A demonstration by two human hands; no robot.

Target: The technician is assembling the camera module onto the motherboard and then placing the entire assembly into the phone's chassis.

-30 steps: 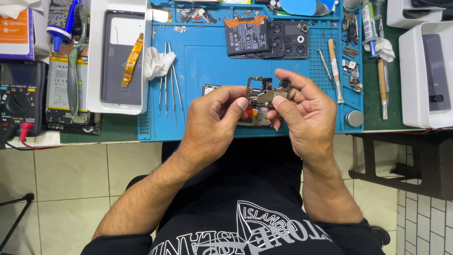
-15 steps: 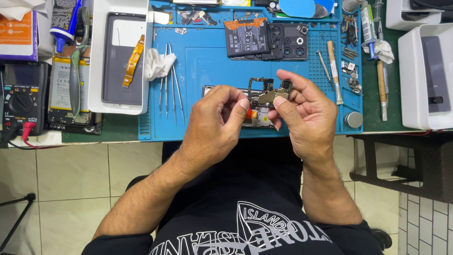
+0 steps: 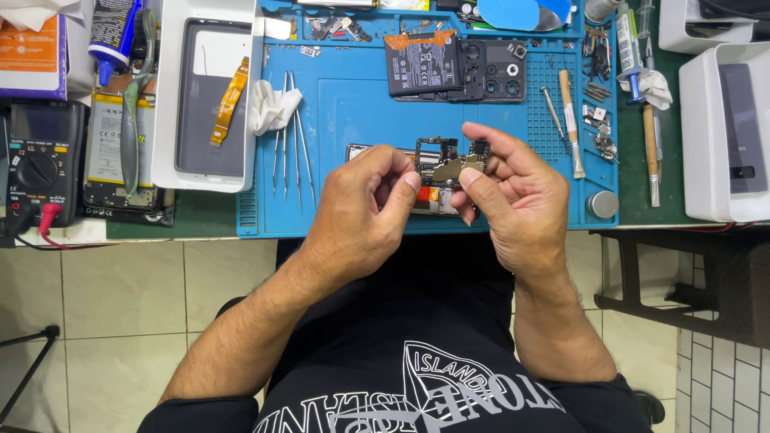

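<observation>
Both hands pinch a small dark phone circuit board [image 3: 446,163]; left hand [image 3: 365,212] at nine o'clock, right hand [image 3: 513,196] at three, above the blue silicone repair mat [image 3: 353,112].

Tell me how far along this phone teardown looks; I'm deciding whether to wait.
Done: the battery and dark camera frame lie loose on the blue mat, and the back cover sits aside. In hand: both hands, left and right, hold the circuit board. Left: every part still lies apart, nothing reassembled.
</observation>
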